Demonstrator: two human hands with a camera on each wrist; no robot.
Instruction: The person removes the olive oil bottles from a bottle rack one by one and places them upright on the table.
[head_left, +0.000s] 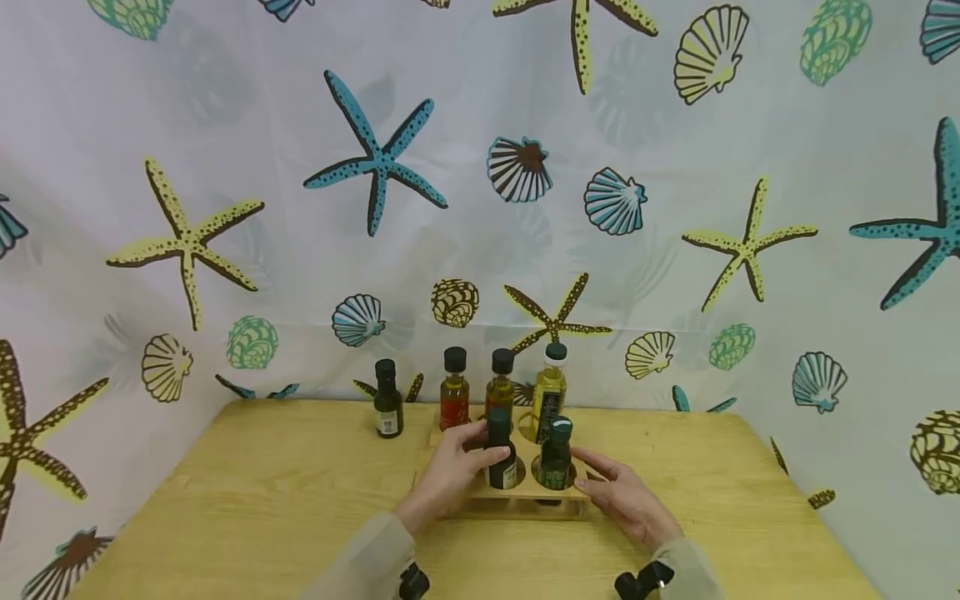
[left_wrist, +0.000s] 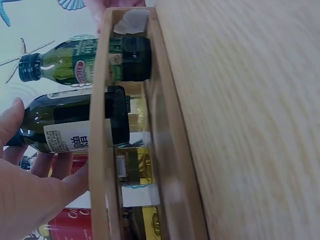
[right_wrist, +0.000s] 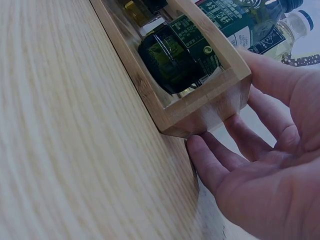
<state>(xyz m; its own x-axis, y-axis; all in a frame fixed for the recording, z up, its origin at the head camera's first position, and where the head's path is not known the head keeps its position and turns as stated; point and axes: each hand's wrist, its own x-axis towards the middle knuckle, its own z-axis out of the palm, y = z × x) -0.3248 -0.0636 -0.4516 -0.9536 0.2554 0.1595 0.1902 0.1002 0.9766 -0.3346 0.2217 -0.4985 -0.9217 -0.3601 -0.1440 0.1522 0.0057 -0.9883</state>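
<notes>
My left hand [head_left: 454, 468] holds a dark bottle [left_wrist: 65, 120] with a white label by its neck. The bottle stands through a front hole of a wooden rack [head_left: 517, 507]. In the left wrist view its base hangs past the upper board, short of the lower one. Beside it, a green-labelled bottle [head_left: 556, 458] stands in the front right hole. My right hand [head_left: 626, 500] grips the rack's right end, its fingertips [right_wrist: 197, 145] against the wood. Behind stand two red-labelled bottles [head_left: 454, 408] and a yellow oil bottle [head_left: 550, 392]; my left hand partly covers the rack's left side.
Left of the rack, a small dark bottle [head_left: 387, 408] with a white label stands on the wooden table [head_left: 300, 500]. A white cloth [head_left: 465, 250] printed with shells and starfish hangs close behind the table and along its sides.
</notes>
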